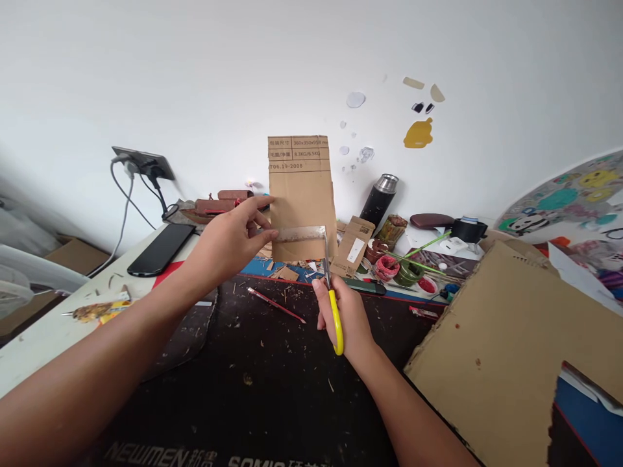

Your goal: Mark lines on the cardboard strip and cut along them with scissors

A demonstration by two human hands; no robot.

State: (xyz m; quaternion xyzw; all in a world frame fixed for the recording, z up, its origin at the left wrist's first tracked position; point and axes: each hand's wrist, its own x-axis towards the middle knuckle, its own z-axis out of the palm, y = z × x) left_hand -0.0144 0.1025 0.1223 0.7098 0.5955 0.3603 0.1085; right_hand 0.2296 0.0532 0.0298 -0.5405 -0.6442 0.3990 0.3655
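My left hand (238, 237) pinches the left edge of an upright piece of printed brown cardboard (302, 198), its fingers partly behind it. A strip of clear or greyish tape-like material (302, 234) lies across the lower part of the cardboard. In my right hand (348, 314) are scissors with yellow handles (335, 322); their blades point up at the cardboard's lower right edge, near the strip's right end. Whether the blades are parted is hard to tell.
A black mat (263, 389) covers the desk, with a red pencil-like stick (276, 305) on it. A black phone (161, 250) lies left. Behind stand paint jars (387, 267) and a black thermos (379, 200). Large cardboard (511, 337) leans at the right.
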